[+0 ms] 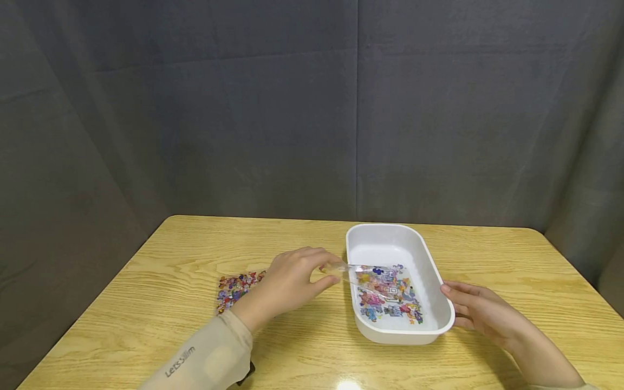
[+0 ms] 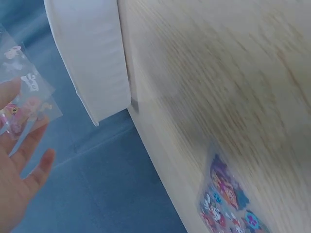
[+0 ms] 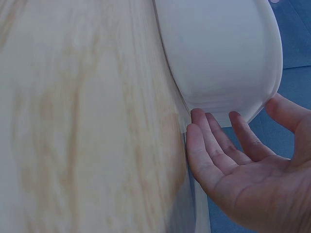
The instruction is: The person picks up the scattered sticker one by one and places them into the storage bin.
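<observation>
In the head view my left hand [image 1: 297, 273] pinches the edge of a clear plastic sticker sheet [image 1: 346, 269], which reaches over the left rim of a white plastic tub [image 1: 385, 234]. Colourful cartoon sticker sheets [image 1: 390, 303] lie inside; where the held sheet ends among them I cannot tell. The left wrist view shows the held sheet [image 2: 29, 87] between thumb and fingers. My right hand [image 1: 485, 314] holds the tub's near right corner, thumb at the rim and fingers against the outer wall [image 3: 218, 82]. Another sticker sheet [image 1: 234, 290] lies on the table, partly behind my left forearm.
The wood-grain table [image 1: 302, 357] has rounded far corners. A dark grey curtain [image 1: 273, 135] hangs behind and at both sides. The tub stands right of the table's middle, its long side running away from me.
</observation>
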A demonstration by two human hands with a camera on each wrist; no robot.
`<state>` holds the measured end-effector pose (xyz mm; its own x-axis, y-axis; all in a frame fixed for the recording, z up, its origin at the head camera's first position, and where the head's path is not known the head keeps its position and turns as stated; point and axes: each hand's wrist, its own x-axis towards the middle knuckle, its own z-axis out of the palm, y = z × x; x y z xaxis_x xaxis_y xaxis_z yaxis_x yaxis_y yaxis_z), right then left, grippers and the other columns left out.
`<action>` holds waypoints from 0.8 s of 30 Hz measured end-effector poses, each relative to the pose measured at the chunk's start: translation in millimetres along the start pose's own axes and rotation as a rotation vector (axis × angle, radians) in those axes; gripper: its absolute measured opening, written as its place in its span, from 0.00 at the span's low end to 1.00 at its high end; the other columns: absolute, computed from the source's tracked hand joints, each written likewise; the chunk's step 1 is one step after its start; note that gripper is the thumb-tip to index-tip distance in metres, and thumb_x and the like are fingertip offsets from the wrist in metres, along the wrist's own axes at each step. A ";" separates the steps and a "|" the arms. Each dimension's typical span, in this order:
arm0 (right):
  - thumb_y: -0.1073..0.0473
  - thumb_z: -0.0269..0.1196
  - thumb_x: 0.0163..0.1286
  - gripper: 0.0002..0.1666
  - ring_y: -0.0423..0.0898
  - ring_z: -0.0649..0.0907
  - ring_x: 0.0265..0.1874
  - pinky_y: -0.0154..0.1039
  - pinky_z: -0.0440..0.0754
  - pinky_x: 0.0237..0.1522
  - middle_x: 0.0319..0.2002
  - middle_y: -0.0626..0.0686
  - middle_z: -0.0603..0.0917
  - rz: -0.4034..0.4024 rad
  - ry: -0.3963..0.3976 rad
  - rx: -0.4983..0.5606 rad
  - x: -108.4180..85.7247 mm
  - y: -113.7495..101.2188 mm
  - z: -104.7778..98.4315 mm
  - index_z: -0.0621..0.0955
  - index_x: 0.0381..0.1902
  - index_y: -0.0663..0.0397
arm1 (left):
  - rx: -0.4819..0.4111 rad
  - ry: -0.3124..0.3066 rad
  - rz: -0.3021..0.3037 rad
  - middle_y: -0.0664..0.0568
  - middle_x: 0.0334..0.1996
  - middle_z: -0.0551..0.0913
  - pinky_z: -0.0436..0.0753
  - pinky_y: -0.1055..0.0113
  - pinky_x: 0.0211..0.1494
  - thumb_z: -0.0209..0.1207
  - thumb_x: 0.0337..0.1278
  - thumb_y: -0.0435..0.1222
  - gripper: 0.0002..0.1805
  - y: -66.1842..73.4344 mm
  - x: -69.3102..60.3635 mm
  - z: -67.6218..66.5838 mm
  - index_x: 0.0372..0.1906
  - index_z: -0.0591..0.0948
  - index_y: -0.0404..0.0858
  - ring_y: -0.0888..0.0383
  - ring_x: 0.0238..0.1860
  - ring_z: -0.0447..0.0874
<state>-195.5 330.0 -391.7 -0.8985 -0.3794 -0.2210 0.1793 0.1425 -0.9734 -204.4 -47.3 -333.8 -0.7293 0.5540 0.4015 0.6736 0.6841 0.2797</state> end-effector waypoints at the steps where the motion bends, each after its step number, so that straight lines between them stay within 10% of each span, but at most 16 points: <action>1: 0.53 0.49 0.81 0.43 0.40 0.83 0.49 0.40 0.83 0.51 0.53 0.49 0.81 0.001 0.001 0.000 -0.1 -0.1 0.0 0.45 0.70 0.86 | -0.004 0.003 0.008 0.63 0.49 0.85 0.82 0.62 0.46 0.64 0.63 0.48 0.15 0.6 0.8 0.7 0.53 0.84 0.51 0.66 0.44 0.82; 24: 0.53 0.50 0.81 0.44 0.39 0.84 0.48 0.40 0.83 0.50 0.52 0.49 0.82 0.001 0.016 0.003 1.8 2.7 -0.6 0.45 0.70 0.86 | -0.027 -0.024 0.038 0.62 0.49 0.85 0.80 0.64 0.46 0.62 0.65 0.49 0.17 18.2 13.2 14.6 0.56 0.83 0.52 0.67 0.44 0.82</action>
<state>-196.9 330.2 -394.7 -0.9046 -0.3648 -0.2206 0.1810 0.1399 -0.9735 -203.5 -20.6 -336.2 -0.7055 0.5908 0.3915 0.7037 0.6494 0.2881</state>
